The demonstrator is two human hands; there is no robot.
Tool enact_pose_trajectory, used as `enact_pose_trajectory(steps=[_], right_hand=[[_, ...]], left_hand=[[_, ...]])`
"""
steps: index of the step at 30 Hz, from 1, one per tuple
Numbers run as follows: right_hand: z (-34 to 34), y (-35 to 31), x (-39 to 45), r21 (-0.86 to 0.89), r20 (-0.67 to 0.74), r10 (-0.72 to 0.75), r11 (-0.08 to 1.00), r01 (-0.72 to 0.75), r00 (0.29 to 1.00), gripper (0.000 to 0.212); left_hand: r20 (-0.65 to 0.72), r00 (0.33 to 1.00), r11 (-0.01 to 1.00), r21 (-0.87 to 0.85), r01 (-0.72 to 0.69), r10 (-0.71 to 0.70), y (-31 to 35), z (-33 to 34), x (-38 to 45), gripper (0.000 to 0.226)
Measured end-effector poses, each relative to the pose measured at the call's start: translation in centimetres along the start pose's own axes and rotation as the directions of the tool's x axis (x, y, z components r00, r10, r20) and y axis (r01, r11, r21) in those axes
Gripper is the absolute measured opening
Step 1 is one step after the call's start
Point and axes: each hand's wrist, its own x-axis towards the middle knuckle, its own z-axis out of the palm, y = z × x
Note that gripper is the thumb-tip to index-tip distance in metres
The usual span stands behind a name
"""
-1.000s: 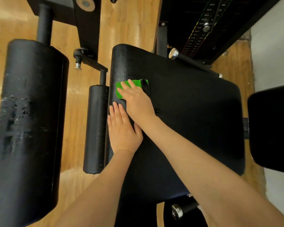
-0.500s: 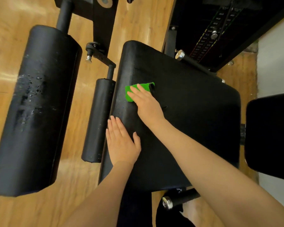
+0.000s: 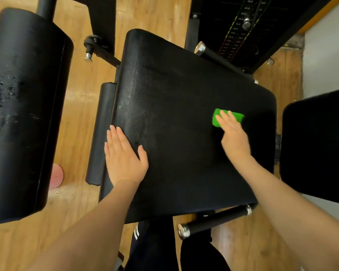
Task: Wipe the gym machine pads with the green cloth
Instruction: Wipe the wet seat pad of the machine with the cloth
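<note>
Step in hand: wiping the large flat black textured vinyl seat pad [image 3: 184, 114] w/ the small folded bright-green cloth [image 3: 226, 116]. Judged mid-task, since only this one pad is being worked.

Right hand [image 3: 235, 139]: palm down on the cloth, fingers [image 3: 222, 119] straight and close together, pressing flat rather than curling round it. Cloth is pinned betw. fingers and pad, on the pad's right part, nearer the right edge than the middle, clear of the rim. Hand is a bit blurred.

Left hand [image 3: 123, 159]: flat, fingers straight and slightly spread, thumb out, resting on the pad's left edge. Holds nothing; reads as a brace.

Cloth orientation: folded into a short bar, long axis running roughly left-right across the pad, tilted a little down to the right. Right hand's fingers cross it pointing up-left in view, so about crosswise to the bar.

Next move, as judged: keep flat pressure and sweep over remaining pad surface, incl. the near part by the wrist and the right rim. Other pads prob. left to do: big black cylindrical roller pad [image 3: 25, 114] at left, its surface speckled and marked; slim black roller pad [image 3: 101, 132] just beside the seat pad's left edge; black flat pad [image 3: 317, 145] at right.
</note>
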Motion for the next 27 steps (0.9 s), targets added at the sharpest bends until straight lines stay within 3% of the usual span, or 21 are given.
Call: enact_pose_trajectory(steps=[2, 6, 11, 17, 23, 27], right_hand=[[-0.7, 3.0, -0.9, -0.056, 0.002, 0.059, 0.997, -0.058, 0.998, 0.060], [-1.0, 4.7, -1.0, -0.111, 0.022, 0.030, 0.993, -0.028, 0.999, 0.060], [-0.8, 6.7, -1.8, -0.003, -0.081, 0.342, 0.939, -0.343, 0.936, 0.052], [-0.5, 7.0, -2.3, 0.042, -0.112, 0.344, 0.939, -0.342, 0.932, 0.045], [1.5, 3.0, -0.9, 0.295, -0.293, 0.592, 0.803, -0.518, 0.751, 0.042], [2.9, -1.1, -1.1, 0.238, -0.283, 0.494, 0.866, -0.439, 0.822, 0.047]], left_hand=[[-0.006, 1.000, 1.000, 0.005, -0.002, 0.002, 0.0, 0.1, 0.0, 0.078], [-0.013, 1.000, 1.000, 0.009, -0.005, 0.005, -0.2, 0.3, 0.0, 0.077], [-0.022, 1.000, 1.000, 0.002, -0.006, 0.006, 0.0, 0.3, 0.1, 0.077], [-0.028, 1.000, 1.000, 0.001, -0.008, 0.008, 0.0, 0.4, 0.1, 0.078], [-0.032, 0.999, 1.000, 0.001, -0.014, 0.014, 0.2, 0.4, 0.1, 0.079], [-0.030, 0.999, 1.000, 0.005, -0.017, 0.017, 0.1, 0.4, 0.1, 0.079]])
